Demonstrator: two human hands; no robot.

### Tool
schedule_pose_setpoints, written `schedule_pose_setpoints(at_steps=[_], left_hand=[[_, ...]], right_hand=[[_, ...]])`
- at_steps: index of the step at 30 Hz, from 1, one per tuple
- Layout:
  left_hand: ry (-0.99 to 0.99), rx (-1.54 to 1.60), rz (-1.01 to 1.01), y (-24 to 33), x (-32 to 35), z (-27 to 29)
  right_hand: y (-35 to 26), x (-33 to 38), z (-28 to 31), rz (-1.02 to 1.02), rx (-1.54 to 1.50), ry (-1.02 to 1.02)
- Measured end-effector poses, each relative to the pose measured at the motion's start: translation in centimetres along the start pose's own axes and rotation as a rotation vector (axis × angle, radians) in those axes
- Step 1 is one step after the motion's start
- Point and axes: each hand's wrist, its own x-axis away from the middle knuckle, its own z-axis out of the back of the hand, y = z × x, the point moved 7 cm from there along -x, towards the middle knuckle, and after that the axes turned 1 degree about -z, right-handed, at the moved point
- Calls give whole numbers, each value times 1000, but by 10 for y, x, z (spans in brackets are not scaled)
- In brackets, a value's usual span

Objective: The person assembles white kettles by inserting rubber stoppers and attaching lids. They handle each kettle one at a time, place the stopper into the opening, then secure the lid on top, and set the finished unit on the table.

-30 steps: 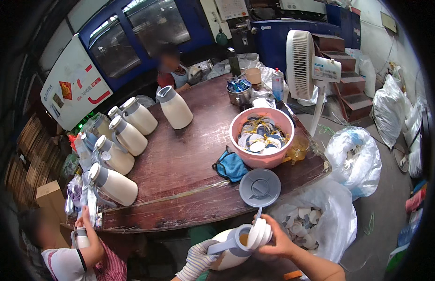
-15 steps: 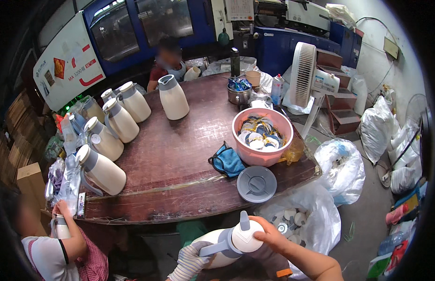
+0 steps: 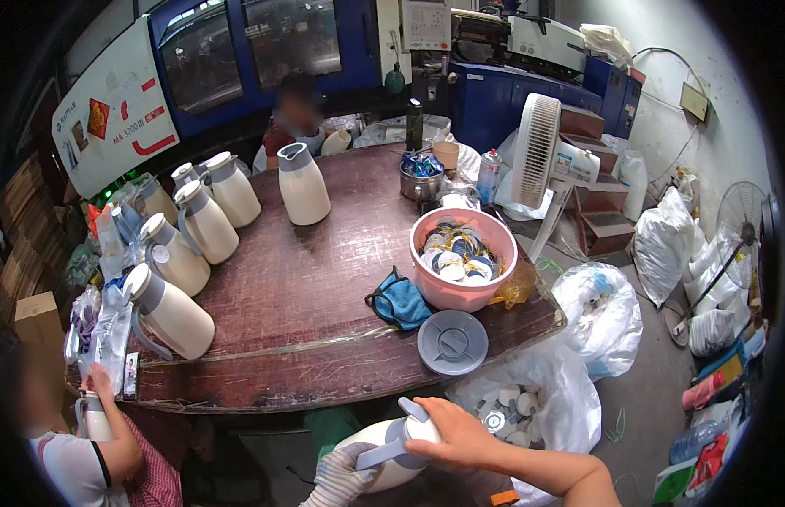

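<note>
A cream thermos jug [image 3: 367,437] with a grey collar and handle is held tilted below the table's front edge. My left hand [image 3: 337,480], in a striped knit glove, is closed around it by the grey handle. Bare, my right hand [image 3: 453,433] lies over the white lid [image 3: 423,429], its fingers curled round the lid's edge beside the raised grey lever. Close to my right hand, a clear plastic bag [image 3: 570,406] holds several round white and grey lids. A grey round cover [image 3: 453,342] rests at the table edge above it.
On the brown table [image 3: 282,287] stand several jugs [image 3: 177,313], a pink tub [image 3: 462,283] of tagged discs, a blue cloth [image 3: 401,301] and a metal pot [image 3: 421,182]. A white fan [image 3: 540,160] stands right. One person sits lower left with a jug, another at the far side.
My right hand has shifted from the lid's right side to over its top, covering more of it. The jug sits slightly further left and lower in view. The whole view has shifted a little.
</note>
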Motion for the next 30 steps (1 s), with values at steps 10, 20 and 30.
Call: schedule_pose_setpoints(at_steps=[10, 20, 30], left_hand=[[6, 72, 22, -13, -48, 29], [-1, 232, 45, -12, -44, 21], [-153, 35, -66, -5, -14, 15]], right_hand=[[-76, 15, -22, 802, 8, -130], [-36, -13, -18, 405, 157, 117], [-26, -24, -8, 534, 310, 24]])
